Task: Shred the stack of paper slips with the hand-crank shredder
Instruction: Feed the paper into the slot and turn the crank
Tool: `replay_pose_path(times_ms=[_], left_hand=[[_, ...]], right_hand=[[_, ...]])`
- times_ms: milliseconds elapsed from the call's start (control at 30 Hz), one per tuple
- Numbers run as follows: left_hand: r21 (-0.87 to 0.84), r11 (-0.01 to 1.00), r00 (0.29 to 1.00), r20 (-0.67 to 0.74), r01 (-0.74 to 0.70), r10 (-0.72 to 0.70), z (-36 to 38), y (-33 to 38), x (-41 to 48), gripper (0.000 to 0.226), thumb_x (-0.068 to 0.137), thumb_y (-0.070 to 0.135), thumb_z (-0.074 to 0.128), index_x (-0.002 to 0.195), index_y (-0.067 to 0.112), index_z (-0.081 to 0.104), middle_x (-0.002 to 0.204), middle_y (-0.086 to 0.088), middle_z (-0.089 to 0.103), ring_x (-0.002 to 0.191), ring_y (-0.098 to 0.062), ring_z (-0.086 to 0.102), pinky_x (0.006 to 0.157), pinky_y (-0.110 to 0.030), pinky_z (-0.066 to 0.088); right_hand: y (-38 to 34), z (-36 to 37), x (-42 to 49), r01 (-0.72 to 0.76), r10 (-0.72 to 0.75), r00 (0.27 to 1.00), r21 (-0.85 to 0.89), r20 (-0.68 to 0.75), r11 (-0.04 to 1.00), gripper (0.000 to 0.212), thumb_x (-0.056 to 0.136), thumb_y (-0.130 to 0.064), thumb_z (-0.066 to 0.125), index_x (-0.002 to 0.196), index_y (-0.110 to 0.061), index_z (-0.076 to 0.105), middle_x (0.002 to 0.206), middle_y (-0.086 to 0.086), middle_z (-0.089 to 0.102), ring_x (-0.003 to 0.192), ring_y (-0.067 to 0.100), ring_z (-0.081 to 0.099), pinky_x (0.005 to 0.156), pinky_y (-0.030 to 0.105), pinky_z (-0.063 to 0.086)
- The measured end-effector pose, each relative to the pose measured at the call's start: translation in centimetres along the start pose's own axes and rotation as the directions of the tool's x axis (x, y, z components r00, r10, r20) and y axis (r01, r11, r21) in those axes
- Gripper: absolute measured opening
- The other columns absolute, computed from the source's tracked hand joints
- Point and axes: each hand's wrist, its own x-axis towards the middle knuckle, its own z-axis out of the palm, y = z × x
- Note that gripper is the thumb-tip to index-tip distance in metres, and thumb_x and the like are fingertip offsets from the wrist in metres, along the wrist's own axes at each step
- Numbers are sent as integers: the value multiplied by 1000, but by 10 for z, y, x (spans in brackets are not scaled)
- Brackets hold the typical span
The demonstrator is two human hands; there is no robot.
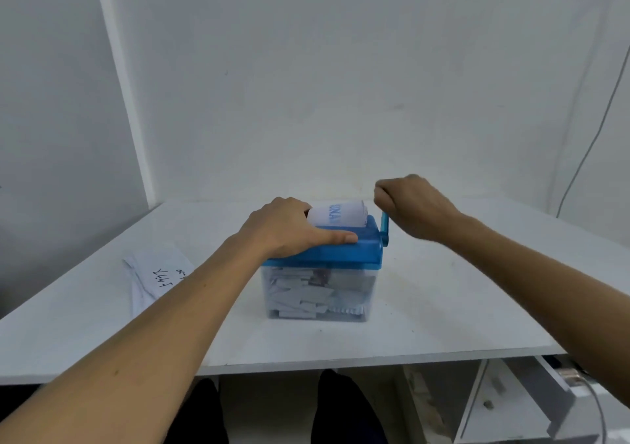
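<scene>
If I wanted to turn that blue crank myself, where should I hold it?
Probably its top end, coming from the right: the crank stands up off the right side of the shredder, so leverage is greatest there. The right hand is curled round that end.

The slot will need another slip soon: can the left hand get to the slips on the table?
Probably yes. The slips lie on the table just left of the shredder, beside the left forearm, nothing between; the left hand would only have to let go of it.

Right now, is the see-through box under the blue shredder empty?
No, the clear bin under the blue lid is packed with pale paper strips.
</scene>
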Motion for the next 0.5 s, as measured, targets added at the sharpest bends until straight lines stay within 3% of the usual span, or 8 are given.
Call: replay_pose_path(times_ms=[100,233,300,333,433,500], left_hand=[[62,998,1000,-20,11,-9,3,1,0,94,45,105,47,82,20,63,77,4,67,73,-18,62,60,-34,42],[91,996,1000,13,9,-11,1,1,0,90,49,105,44,87,24,61,83,7,67,76,-15,62,64,-33,48],[100,995,1000,21,-2,0,1,-1,-2,93,45,107,42,93,29,60,88,10,66,80,-13,61,71,-35,53],[110,994,1000,18,-3,1,1,-1,-3,93,44,107,42,94,30,60,89,11,66,80,-12,61,72,-36,54],[114,993,1000,4,13,-14,0,2,-6,82,51,102,49,88,30,58,86,11,65,79,-12,60,66,-33,49],[107,994,1000,-9,23,-22,0,4,-7,78,53,101,52,85,30,57,84,10,64,78,-12,60,64,-32,47]], right_hand=[[13,22,22,-248,130,931,331,341,911,40,103,-14,37,64,-9,43,56,6,45,53,22,36,54,33,30],[8,60,5,-613,205,753,555,625,562,35,102,-13,27,70,-16,40,49,-4,34,44,11,24,45,22,21],[7,67,-8,-664,197,727,600,658,447,30,99,-10,24,75,-17,40,51,-5,33,46,8,21,45,21,18],[6,70,-12,-667,215,729,603,650,438,27,99,-10,24,80,-16,42,55,-4,33,47,8,21,45,21,18],[0,83,-26,-626,343,778,606,526,490,21,102,-11,31,93,-11,50,63,0,39,52,11,27,42,22,24],[-10,91,-40,-574,406,819,600,406,557,24,104,-15,37,87,-7,53,66,1,45,55,14,34,47,26,31]])
